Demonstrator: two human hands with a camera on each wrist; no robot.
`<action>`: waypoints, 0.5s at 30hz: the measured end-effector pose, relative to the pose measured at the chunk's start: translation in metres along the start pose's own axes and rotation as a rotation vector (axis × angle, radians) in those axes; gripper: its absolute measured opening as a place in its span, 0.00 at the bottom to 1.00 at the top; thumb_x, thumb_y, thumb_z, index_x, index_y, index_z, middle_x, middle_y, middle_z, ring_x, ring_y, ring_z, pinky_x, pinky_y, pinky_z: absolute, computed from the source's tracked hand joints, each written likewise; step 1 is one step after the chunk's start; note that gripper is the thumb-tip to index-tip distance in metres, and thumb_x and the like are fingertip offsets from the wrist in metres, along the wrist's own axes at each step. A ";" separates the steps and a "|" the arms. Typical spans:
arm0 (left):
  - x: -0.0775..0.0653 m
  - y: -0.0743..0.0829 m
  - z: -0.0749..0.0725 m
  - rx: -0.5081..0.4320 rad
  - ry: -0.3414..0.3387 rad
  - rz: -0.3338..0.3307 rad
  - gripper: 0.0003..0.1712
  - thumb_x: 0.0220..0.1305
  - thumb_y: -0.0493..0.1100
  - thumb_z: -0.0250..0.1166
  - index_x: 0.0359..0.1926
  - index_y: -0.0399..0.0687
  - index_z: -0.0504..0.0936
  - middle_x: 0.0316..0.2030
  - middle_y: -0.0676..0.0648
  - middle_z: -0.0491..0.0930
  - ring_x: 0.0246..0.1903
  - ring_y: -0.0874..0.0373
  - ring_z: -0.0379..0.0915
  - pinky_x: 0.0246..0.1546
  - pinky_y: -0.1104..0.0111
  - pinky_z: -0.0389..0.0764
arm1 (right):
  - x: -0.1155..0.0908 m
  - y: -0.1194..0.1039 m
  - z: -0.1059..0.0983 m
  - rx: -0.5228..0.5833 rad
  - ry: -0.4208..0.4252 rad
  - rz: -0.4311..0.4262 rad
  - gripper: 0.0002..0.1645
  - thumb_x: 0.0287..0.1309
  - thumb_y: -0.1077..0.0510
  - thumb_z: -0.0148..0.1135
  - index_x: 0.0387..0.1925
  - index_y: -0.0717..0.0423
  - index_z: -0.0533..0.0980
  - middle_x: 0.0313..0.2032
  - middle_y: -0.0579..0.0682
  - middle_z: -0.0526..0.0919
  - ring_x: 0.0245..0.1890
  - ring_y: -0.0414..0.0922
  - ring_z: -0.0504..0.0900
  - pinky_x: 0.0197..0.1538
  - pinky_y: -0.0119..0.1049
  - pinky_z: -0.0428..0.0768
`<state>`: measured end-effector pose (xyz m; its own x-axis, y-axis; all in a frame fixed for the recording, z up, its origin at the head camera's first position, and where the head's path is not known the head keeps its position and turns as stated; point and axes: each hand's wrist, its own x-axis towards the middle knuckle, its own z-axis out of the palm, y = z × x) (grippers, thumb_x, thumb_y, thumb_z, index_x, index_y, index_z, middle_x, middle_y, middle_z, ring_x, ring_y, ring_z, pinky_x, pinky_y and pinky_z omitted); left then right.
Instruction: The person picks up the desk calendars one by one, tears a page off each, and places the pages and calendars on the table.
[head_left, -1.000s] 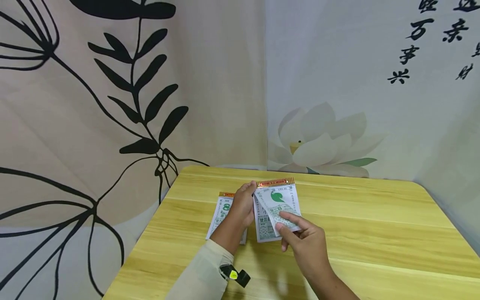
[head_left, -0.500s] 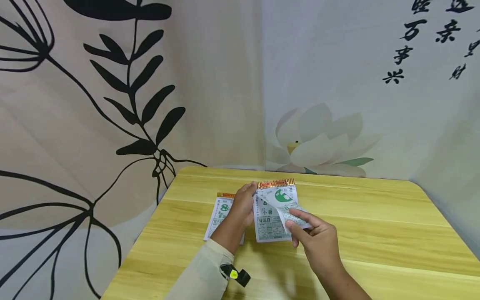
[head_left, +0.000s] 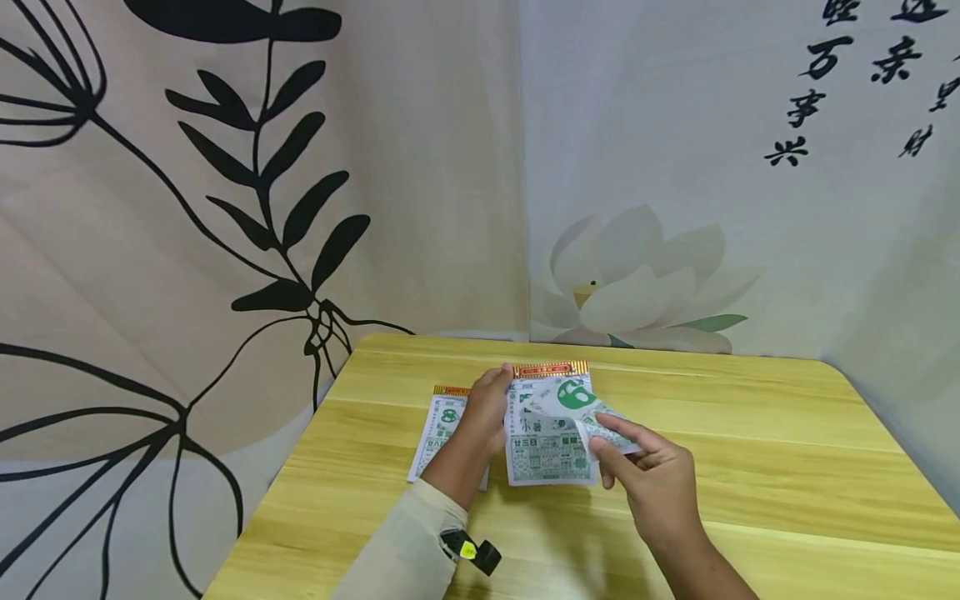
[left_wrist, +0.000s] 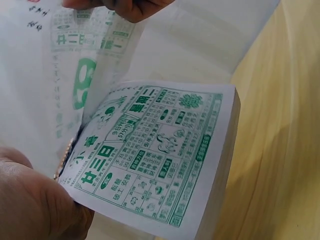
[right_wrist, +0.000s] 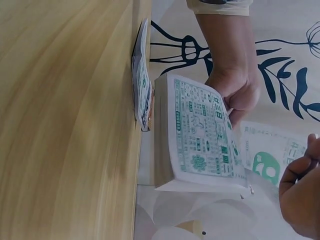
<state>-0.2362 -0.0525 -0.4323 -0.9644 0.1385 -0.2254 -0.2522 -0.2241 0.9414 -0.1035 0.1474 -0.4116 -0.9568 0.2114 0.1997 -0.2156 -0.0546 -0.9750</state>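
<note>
My left hand (head_left: 486, 412) grips a thick tear-off calendar (head_left: 551, 458) by its left side near the red-and-gold top band. The calendar is held up over the table, its green-printed page facing me. Between thumb and fingers, my right hand (head_left: 663, 479) pinches the lower part of the thin top page (head_left: 576, 395), which is pulled slantwise to the right. In the left wrist view this lifted page (left_wrist: 85, 65) stands away from the pad and runs down towards the band; whether it has torn there I cannot tell. Left of the pad lies a second calendar (head_left: 442, 423), partly hidden by my left hand.
The yellow wooden table (head_left: 750, 450) stretches away to the right of both hands. Behind its far edge hangs a cloth backdrop (head_left: 442, 167) with black plants, a pale lotus and dark characters. A small dark camera (head_left: 487, 557) sits on the left wrist.
My right hand has moved right, drawing the pinched top page with it. More of the page beneath shows now. The left hand keeps its grip in about the same place.
</note>
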 end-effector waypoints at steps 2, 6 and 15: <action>0.001 -0.001 0.000 0.014 0.002 0.005 0.28 0.91 0.55 0.46 0.74 0.41 0.69 0.59 0.43 0.78 0.67 0.46 0.73 0.75 0.52 0.72 | 0.000 0.000 -0.003 0.017 -0.004 -0.020 0.19 0.66 0.70 0.74 0.57 0.74 0.84 0.15 0.47 0.84 0.17 0.40 0.79 0.26 0.31 0.80; 0.002 -0.001 0.000 0.032 -0.008 0.010 0.26 0.91 0.56 0.45 0.71 0.41 0.71 0.48 0.48 0.78 0.55 0.53 0.76 0.64 0.61 0.76 | 0.001 -0.001 -0.010 0.055 -0.011 -0.060 0.18 0.66 0.74 0.72 0.56 0.75 0.83 0.23 0.51 0.91 0.18 0.39 0.80 0.28 0.30 0.82; 0.001 0.001 0.003 0.031 0.009 -0.010 0.27 0.91 0.55 0.46 0.75 0.44 0.69 0.55 0.44 0.78 0.55 0.52 0.78 0.66 0.58 0.77 | 0.003 0.000 -0.026 0.102 -0.032 -0.152 0.16 0.66 0.79 0.67 0.55 0.77 0.84 0.25 0.48 0.93 0.18 0.40 0.84 0.29 0.27 0.81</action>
<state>-0.2370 -0.0493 -0.4306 -0.9626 0.1316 -0.2367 -0.2590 -0.1927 0.9464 -0.1010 0.1729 -0.4140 -0.9170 0.1934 0.3489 -0.3755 -0.1229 -0.9187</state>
